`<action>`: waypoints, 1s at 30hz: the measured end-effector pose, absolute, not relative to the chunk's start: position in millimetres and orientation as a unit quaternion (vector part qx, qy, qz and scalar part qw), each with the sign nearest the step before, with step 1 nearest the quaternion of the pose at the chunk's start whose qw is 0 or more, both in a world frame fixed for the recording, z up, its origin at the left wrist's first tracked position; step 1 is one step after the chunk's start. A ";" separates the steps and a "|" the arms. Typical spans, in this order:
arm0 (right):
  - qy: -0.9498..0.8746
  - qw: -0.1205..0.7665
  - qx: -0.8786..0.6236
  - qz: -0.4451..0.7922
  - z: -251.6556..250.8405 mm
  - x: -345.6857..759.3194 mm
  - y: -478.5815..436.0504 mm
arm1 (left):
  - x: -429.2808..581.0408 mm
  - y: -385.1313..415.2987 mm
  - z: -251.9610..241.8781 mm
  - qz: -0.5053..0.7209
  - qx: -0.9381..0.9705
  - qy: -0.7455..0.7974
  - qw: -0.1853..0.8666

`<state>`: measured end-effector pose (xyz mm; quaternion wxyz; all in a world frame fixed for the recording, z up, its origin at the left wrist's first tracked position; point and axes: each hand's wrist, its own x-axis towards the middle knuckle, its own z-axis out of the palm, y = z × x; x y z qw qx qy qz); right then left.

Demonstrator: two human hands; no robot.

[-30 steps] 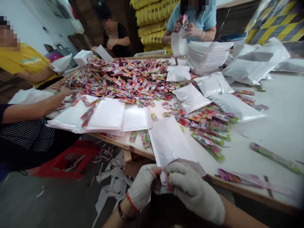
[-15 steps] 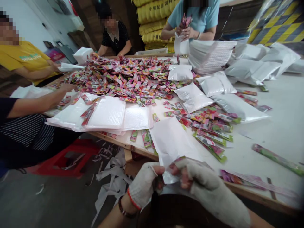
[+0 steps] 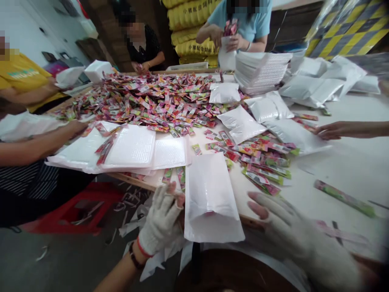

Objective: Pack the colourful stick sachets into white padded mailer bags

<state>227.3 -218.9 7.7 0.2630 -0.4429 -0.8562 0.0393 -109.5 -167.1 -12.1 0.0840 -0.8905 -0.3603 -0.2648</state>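
A white bubble mailer (image 3: 209, 198) lies at the near edge of the table (image 3: 340, 162), hanging a little over it. My left hand (image 3: 161, 221), in a white knit glove with bare fingertips, rests beside the mailer's left edge with fingers spread, holding nothing. To the mailer's right, my gloved right hand (image 3: 291, 233) is blurred, fingers stretched out and apart over the table edge. Just beyond lies a row of green and pink sachets (image 3: 261, 158).
A big heap of colourful sachets (image 3: 152, 101) covers the table's middle. White mailers lie flat at the left (image 3: 130, 148); a tall stack (image 3: 258, 71) stands at the back. Several people work around the table. Another person's hand (image 3: 331, 130) reaches in from the right. A red stool (image 3: 79, 205) stands on the floor.
Both hands have let go of the mailer's flap and spread apart; the mailer now lies flat. Another person's arm has come in from the right.
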 end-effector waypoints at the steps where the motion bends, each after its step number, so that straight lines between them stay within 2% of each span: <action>1: -0.881 0.263 -0.394 0.002 4.4 220.5 -208.2 | -106.5 -165.1 -13.6 -0.249 -0.910 -0.320 0.090; 4: -0.922 0.265 -0.273 -0.069 -1.8 207.0 -189.3 | -100.3 -164.0 -16.7 -0.195 -0.952 -0.227 0.071; 9: -0.905 0.303 -0.296 0.037 -7.8 213.6 -193.7 | -95.8 -173.5 -12.6 -0.241 -0.944 -0.219 -0.060; 13: -0.815 0.327 -0.440 0.190 -8.9 212.8 -197.2 | -83.9 -178.5 -1.7 -0.276 -0.857 -0.368 -0.230; 15: -0.729 0.278 -0.559 0.281 -9.1 207.3 -193.1 | -77.2 -174.8 1.9 -0.241 -0.785 -0.477 -0.312; 17: -0.654 0.216 -0.637 0.347 -10.8 202.7 -185.4 | -72.1 -166.5 3.0 -0.190 -0.722 -0.565 -0.353; 20: -0.613 0.164 -0.677 0.373 -16.5 201.1 -170.7 | -67.5 -152.7 3.3 -0.117 -0.704 -0.624 -0.318; 22: -0.599 0.170 -0.697 0.355 -20.2 201.2 -161.5 | -64.1 -149.0 4.1 -0.114 -0.737 -0.633 -0.208; 24: -0.565 0.212 -0.700 0.383 -22.3 198.2 -153.8 | -59.4 -151.6 3.8 -0.170 -0.787 -0.590 -0.063; 26: -0.513 0.251 -0.655 0.495 -22.5 190.0 -147.5 | -54.5 -158.0 0.8 -0.197 -0.855 -0.479 0.026; 28: -0.449 0.262 -0.588 0.619 -19.4 179.0 -142.4 | -51.8 -164.1 -4.1 -0.159 -0.918 -0.360 0.040; 30: -0.397 0.291 -0.546 0.678 -10.0 171.8 -138.8 | -53.4 -165.3 -7.5 -0.137 -0.939 -0.312 0.031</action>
